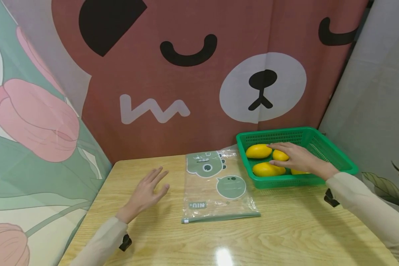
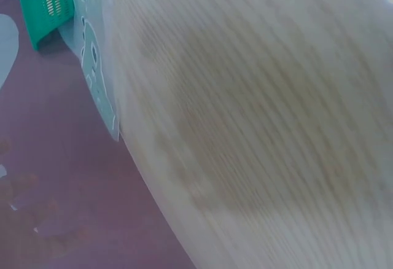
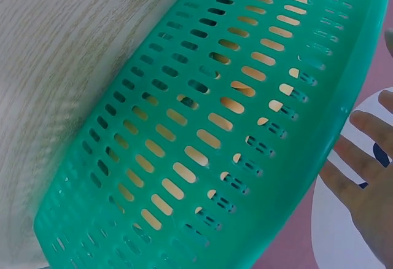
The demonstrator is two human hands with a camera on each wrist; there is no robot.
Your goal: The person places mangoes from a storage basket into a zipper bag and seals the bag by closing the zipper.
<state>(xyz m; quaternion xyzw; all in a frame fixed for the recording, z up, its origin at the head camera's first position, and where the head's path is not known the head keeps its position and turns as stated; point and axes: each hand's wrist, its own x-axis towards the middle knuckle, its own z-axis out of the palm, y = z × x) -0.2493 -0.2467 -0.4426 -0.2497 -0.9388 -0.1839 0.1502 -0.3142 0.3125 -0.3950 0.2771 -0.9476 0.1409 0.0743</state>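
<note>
Several yellow mangoes (image 1: 268, 169) lie in a green plastic basket (image 1: 264, 182) at the right of the table. Over them hovers my right hand (image 1: 297, 157), its fingers extended and partly covering a mango; whether it touches one I cannot tell. In the right wrist view, the basket's slotted side (image 3: 202, 140) fills the middle, with the right hand's fingers (image 3: 362, 158) spread beyond its rim. Left of the basket, a clear slider zip bag (image 1: 199, 188) with green dinosaur prints lies flat, its zip edge towards me. My left hand (image 1: 144, 194) is held above the table left of the bag, fingers straight, holding nothing.
The wooden table (image 1: 173, 247) ends at the back against a brown curtain (image 1: 153, 140) with a bear face. A flowered curtain (image 1: 36, 147) hangs along the left, a grey one (image 1: 369, 111) on the right. The basket's far right part shows bare bottom.
</note>
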